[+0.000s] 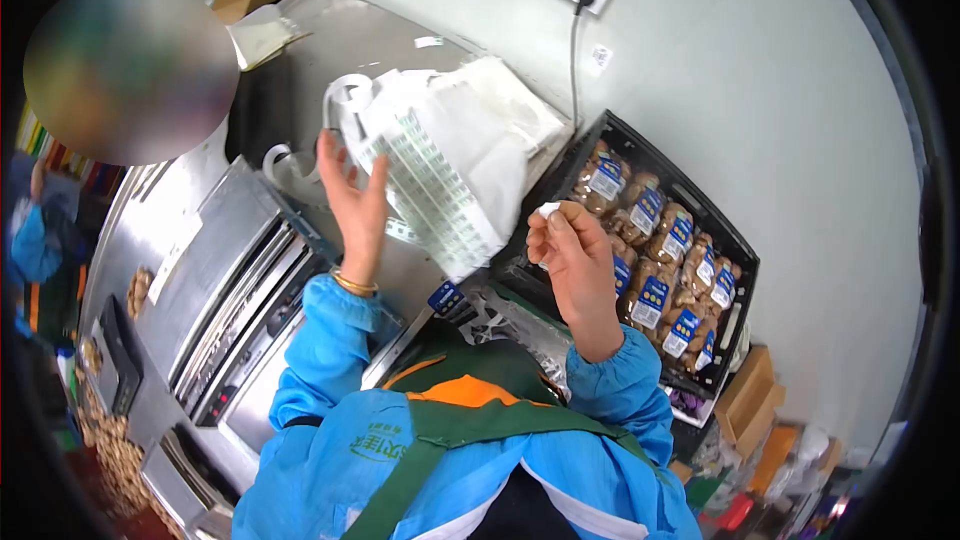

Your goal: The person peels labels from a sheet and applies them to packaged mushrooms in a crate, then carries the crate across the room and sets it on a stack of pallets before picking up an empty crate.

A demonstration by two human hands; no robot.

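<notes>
My left hand (358,210) reaches up with fingers spread and thumb apart, holding nothing. Just to its right, a sheet of printed labels (435,195) in green and white rows lies over white sheets (490,150) on the metal table. White curled strips (350,98) rise behind my left fingertips. My right hand (578,265) is raised over the near left edge of the black crate (735,340), with thumb and fingertips pinched on a small white scrap (548,209). Clear packs of brown produce (650,295) with blue labels fill the crate.
A steel wrapping machine (235,280) with rollers stands at the left. Loose brown produce (115,450) lies at lower left. Another person's blue sleeve (35,240) shows at the far left. A cable (575,70) hangs from a wall socket; a cardboard box (750,402) sits lower right.
</notes>
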